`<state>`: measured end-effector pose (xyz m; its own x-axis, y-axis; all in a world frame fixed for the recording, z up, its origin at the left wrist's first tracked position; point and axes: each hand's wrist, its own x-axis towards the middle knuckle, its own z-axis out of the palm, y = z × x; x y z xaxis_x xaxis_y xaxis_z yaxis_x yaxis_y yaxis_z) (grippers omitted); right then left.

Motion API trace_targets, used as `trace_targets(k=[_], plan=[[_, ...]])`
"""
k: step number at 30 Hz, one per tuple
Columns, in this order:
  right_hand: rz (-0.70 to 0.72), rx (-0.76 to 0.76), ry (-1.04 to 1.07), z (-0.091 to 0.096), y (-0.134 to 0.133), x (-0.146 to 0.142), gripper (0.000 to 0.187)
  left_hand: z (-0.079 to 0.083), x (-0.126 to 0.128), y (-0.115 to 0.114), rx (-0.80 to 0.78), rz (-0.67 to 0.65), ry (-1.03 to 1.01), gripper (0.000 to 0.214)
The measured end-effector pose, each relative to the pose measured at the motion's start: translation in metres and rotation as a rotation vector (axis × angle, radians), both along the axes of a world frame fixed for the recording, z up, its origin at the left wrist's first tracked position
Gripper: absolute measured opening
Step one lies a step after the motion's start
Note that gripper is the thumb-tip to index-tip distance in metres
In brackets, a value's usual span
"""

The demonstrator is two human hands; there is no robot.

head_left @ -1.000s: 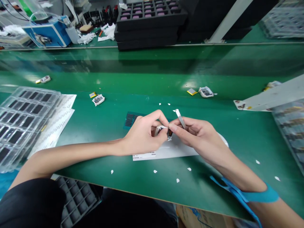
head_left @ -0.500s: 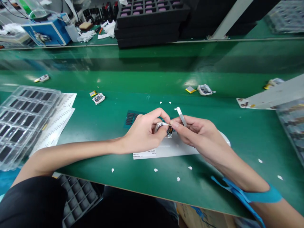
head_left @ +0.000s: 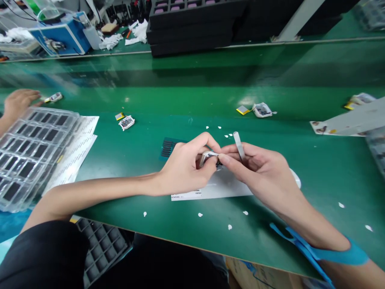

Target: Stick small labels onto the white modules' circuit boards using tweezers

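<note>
My left hand [head_left: 191,166] is closed around a small white-cased electronic device [head_left: 205,157], tilted up between thumb and fingers. Part of its dark circuit board shows at the right end. My right hand [head_left: 255,164] pinches at that end, thumb and forefinger touching the device's edge. A flat silvery strip-like tool [head_left: 239,145] is tucked in the right hand and sticks up between the fingers; its lower end is hidden. Beneath both hands lies a white printed sheet [head_left: 225,188]. Behind the left hand is a teal sheet of black strips [head_left: 168,148].
Similar devices with yellow batteries lie on the bench, one at centre left [head_left: 126,122], another at right [head_left: 262,110]. Small white stickers [head_left: 200,214] are scattered around. A clear compartment tray [head_left: 39,156] stands left. Another person's hand [head_left: 21,102] reaches in at far left.
The device in my left hand has tipped, so less of its board shows. Another person's hand has appeared at far left near a device. The view has shifted slightly.
</note>
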<state>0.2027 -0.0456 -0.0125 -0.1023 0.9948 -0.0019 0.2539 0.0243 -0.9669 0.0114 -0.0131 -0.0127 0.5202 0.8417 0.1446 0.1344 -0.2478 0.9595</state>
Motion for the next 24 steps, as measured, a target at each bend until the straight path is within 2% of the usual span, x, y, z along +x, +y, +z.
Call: trace_targets(k=[3, 6, 9, 12, 17, 20, 24], plan=[[-0.061, 0.159, -0.195, -0.006, -0.003, 0.002, 0.028, -0.001, 0.000, 0.001, 0.025, -0.008, 0.006, 0.009], [-0.139, 0.485, -0.486, -0.010, -0.006, 0.004, 0.012, -0.003, 0.000, 0.002, 0.023, 0.024, 0.033, 0.009], [-0.095, 0.741, -0.657, -0.011, -0.006, 0.005, 0.015, -0.003, -0.001, 0.001, 0.045, 0.021, 0.073, 0.010], [-0.044, 0.824, -0.725, -0.010, -0.006, 0.006, 0.014, -0.002, -0.002, 0.000, 0.095, -0.001, 0.065, 0.010], [-0.080, 0.971, -0.831, -0.012, -0.002, 0.009, 0.012, -0.005, -0.001, 0.002, 0.109, 0.024, 0.035, 0.007], [-0.062, 1.077, -0.845, -0.015, 0.000, 0.008, 0.018, -0.009, 0.001, 0.002, 0.116, 0.025, 0.024, 0.007], [-0.028, 1.080, -0.833, -0.017, 0.000, 0.007, 0.027, -0.009, 0.000, 0.003, 0.120, 0.014, 0.038, 0.008]])
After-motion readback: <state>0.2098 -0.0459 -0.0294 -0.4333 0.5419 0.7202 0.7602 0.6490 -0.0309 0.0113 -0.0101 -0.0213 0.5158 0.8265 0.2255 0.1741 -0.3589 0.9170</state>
